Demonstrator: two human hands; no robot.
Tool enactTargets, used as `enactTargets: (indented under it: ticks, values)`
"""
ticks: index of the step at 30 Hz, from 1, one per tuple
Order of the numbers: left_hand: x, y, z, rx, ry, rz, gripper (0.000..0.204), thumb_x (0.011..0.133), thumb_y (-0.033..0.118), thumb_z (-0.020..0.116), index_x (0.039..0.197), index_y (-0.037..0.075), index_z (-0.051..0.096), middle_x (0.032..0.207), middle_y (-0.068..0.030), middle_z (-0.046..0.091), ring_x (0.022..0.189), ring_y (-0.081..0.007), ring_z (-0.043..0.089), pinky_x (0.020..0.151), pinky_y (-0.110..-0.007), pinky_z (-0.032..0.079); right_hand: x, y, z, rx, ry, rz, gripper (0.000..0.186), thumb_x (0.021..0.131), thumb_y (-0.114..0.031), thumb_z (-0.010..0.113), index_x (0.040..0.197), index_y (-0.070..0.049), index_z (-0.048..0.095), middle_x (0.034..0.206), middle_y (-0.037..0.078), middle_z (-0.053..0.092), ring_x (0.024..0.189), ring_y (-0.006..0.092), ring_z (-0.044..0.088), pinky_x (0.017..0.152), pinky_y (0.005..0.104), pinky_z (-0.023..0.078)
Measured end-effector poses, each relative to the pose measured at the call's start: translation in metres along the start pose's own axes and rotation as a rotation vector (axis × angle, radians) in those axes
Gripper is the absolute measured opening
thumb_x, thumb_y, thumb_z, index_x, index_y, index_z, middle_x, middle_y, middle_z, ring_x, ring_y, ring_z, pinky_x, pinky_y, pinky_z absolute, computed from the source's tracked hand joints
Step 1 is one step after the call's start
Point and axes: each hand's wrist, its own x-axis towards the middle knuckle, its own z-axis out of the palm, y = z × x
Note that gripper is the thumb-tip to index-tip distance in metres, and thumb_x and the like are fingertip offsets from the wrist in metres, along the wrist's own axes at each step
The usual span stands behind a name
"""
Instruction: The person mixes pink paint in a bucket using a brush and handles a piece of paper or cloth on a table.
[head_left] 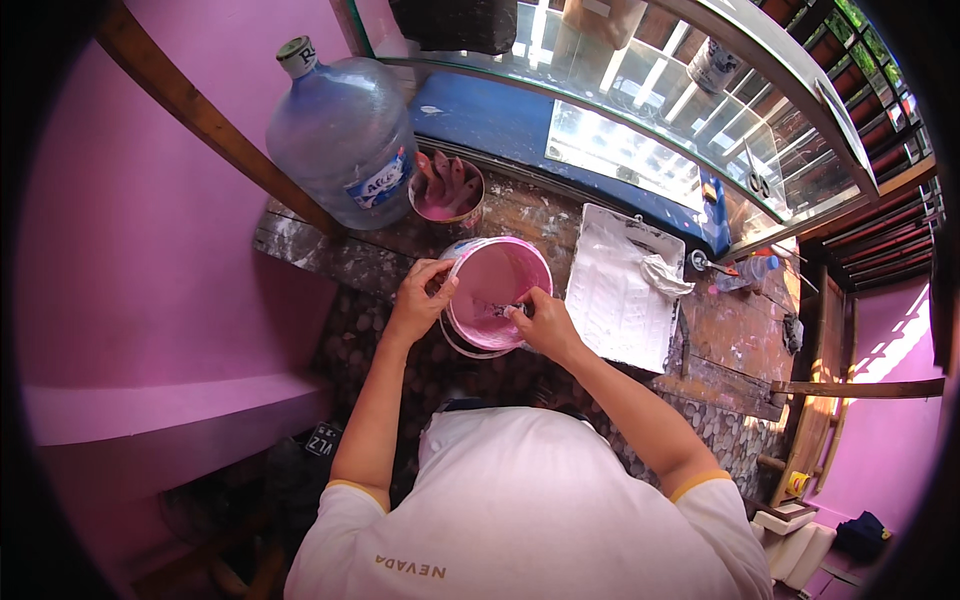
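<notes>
A white bucket of pink paint (488, 272) stands near the middle of a worn wooden table (730, 340). My left hand (425, 300) grips the bucket's left rim, thumb and fingers curled on it. My right hand (542, 322) is closed on a small stirring tool (499, 310) dipped in the paint at the right side; the tool's lower part is hidden. Behind the bucket sits a smaller pot (447, 208) with pink-stained items poking up. To the right lies a white paint tray (610, 310) with a crumpled white cloth (662, 275) on it.
A large water jug (330, 140) stands at back left beside a leaning wooden beam (200, 110). A glass display case (640, 90) spans the back. A small plastic bottle (755, 275) and tools sit at the right. Pink walls (120, 250) flank the workspace.
</notes>
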Motion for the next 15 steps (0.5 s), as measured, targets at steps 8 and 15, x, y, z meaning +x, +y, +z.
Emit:
enactTargets:
  ticks: [8,15]
  values:
    - [-0.002,0.007,0.000,0.017,-0.010,-0.012,0.032,0.091,0.014,0.073,0.120,0.002,0.069,0.107,-0.0060,0.062,0.088,-0.0135,0.061,0.077,-0.027,0.050,0.005,-0.014,-0.009,-0.144,0.070,-0.063,0.021,0.089,-0.017,0.068,0.095,0.001,0.058,0.088,0.024,0.067,0.084,0.0436,0.067,0.074,0.0507,0.052]
    - [-0.001,0.016,0.006,0.030,-0.050,-0.003,0.031,0.092,0.012,0.073,0.121,0.002,0.069,0.109,-0.0048,0.062,0.093,-0.0123,0.060,0.079,-0.025,0.049,0.016,-0.003,-0.024,-0.490,0.088,-0.346,0.015,0.084,-0.010,0.063,0.094,-0.003,0.054,0.088,0.020,0.065,0.086,0.0414,0.065,0.074,0.0498,0.053]
